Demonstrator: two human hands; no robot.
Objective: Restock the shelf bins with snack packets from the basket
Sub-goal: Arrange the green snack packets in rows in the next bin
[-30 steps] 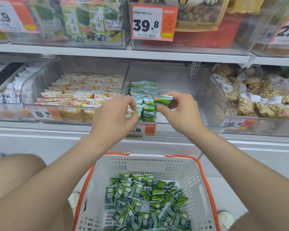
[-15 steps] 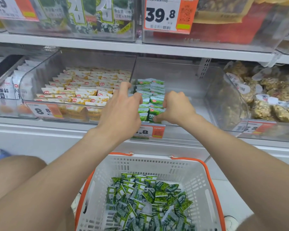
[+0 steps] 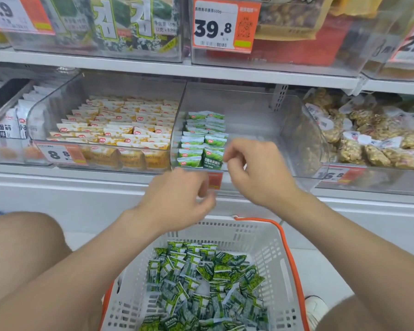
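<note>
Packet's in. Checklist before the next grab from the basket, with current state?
1. Left hand empty: ok, nothing seen in it; it hangs above the basket's far rim.
2. Right hand free: cannot tell; its fingers are curled right beside the front green packet.
3. Basket stocked: ok, many loose green packets inside.
4. Bin has room: ok, its right part is bare.
5. Stacked rows tidy: ok, two neat columns against the bin's left wall.
</note>
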